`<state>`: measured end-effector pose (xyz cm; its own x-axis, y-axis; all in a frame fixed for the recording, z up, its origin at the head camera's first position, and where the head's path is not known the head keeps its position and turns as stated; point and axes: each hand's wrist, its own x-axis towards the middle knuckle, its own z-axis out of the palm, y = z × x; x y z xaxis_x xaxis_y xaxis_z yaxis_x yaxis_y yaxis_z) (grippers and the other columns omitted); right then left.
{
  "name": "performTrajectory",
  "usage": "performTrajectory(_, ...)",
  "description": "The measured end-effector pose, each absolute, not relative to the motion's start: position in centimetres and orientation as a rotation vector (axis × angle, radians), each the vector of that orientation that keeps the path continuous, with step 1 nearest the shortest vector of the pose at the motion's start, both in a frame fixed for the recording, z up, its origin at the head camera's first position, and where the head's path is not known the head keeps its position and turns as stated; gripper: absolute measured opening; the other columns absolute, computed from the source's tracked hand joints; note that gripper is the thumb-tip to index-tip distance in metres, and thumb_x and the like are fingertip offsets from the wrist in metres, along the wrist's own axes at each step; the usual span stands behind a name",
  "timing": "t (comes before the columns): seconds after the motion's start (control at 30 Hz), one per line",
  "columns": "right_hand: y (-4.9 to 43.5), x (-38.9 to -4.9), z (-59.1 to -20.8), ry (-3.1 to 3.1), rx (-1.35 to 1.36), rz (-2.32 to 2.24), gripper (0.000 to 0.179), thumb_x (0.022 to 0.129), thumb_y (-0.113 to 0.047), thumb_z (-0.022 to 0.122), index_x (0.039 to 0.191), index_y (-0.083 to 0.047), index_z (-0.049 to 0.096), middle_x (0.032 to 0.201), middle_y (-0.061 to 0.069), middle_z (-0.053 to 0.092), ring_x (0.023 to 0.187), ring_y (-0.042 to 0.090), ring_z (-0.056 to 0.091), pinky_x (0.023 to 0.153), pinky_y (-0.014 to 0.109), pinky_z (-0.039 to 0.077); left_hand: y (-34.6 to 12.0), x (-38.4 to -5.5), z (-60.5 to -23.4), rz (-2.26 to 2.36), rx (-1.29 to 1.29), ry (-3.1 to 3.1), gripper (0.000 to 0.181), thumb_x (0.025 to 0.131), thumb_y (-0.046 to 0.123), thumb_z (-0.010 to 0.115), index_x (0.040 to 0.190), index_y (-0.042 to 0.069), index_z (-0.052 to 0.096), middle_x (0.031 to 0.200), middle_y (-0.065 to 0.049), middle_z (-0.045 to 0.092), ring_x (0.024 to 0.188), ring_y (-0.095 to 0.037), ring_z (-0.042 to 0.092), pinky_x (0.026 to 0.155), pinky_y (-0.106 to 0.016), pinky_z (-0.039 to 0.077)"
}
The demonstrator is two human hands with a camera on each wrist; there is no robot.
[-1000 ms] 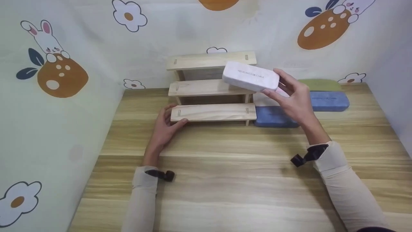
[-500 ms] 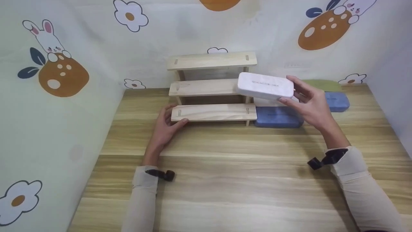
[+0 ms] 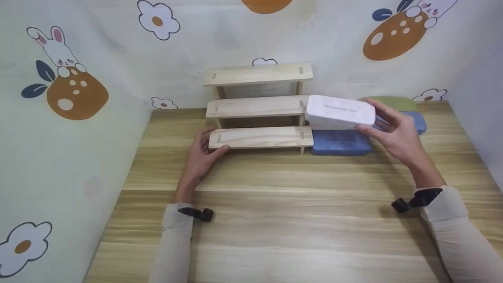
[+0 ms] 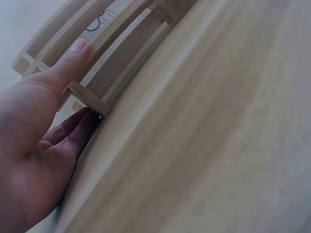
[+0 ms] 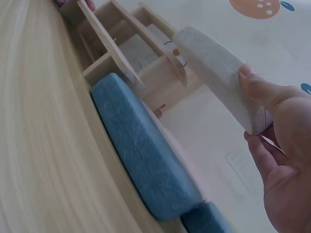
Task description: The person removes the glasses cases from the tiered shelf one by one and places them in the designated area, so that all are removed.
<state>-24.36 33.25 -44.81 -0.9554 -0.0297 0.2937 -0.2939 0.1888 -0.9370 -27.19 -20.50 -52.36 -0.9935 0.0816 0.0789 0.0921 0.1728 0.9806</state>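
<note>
In the head view my right hand (image 3: pixel 399 133) pinches one end of a white glasses case (image 3: pixel 341 112) with printed lettering on top. The case is held above a blue glasses case (image 3: pixel 341 142), slightly tilted, by the right end of a three-step wooden display rack (image 3: pixel 259 137). My left hand (image 3: pixel 202 155) grips the left end of the rack's lowest step, thumb along its front edge. The right wrist view shows the white case (image 5: pixel 218 73) raised off the table, with a seam along its side. A pale pink edge (image 5: pixel 182 150) shows behind the blue case there.
Behind the right hand lie another blue case (image 3: pixel 416 120) and a green case (image 3: pixel 393 103), both partly hidden. A patterned backdrop (image 3: pixel 235 39) stands close behind the rack. The wood-grain table (image 3: pixel 275 220) spreads out in front.
My right hand has moved right and down with the white glasses case, from over the rack's upper steps to beside its right end. The left hand and the rack have stayed put.
</note>
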Motion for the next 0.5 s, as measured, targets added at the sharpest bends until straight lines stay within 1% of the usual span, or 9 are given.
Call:
performTrajectory(0.17,34.6,-23.5,-45.4,-2.214,0.296,1.908,0.069,0.088,0.008,0.084,0.152,-0.005,0.062,0.152,0.014,0.064,0.133,0.012,0.067,0.106,0.02,0.056,-20.4,-27.2,-52.4,-2.02,-0.169,-2.4,0.085,0.09,0.024,0.092,0.159,0.012,0.043,0.158,-0.013,0.057,0.147,-0.027,0.056,0.126,-0.045,0.044)
performTrajectory(0.27,35.5,-23.0,-45.7,-2.192,0.295,1.946,0.069,0.089,0.01,0.083,0.153,-0.002,0.06,0.152,0.013,0.064,0.134,0.012,0.065,0.106,0.019,0.056,-20.5,-27.2,-52.4,-2.024,-0.165,-2.399,0.085,0.09,0.023,0.091,0.159,0.012,0.043,0.158,-0.015,0.056,0.147,-0.029,0.056,0.127,-0.047,0.044)
performTrajectory(0.33,36.0,-22.8,-45.8,-2.189,0.281,1.958,0.069,0.089,0.01,0.082,0.153,-0.001,0.059,0.154,0.013,0.062,0.136,0.013,0.064,0.106,0.018,0.055,-20.5,-27.2,-52.4,-2.019,-0.163,-2.403,0.085,0.09,0.024,0.092,0.159,0.012,0.043,0.158,-0.014,0.057,0.147,-0.028,0.056,0.127,-0.046,0.044)
performTrajectory(0.5,37.1,-22.3,-46.3,-2.25,0.222,1.898,0.071,0.09,0.006,0.083,0.155,-0.004,0.057,0.158,0.013,0.058,0.136,0.009,0.062,0.106,0.015,0.054,-20.6,-27.2,-52.4,-1.999,-0.151,-2.411,0.085,0.088,0.029,0.093,0.157,0.015,0.045,0.156,-0.01,0.058,0.146,-0.024,0.057,0.126,-0.041,0.044)
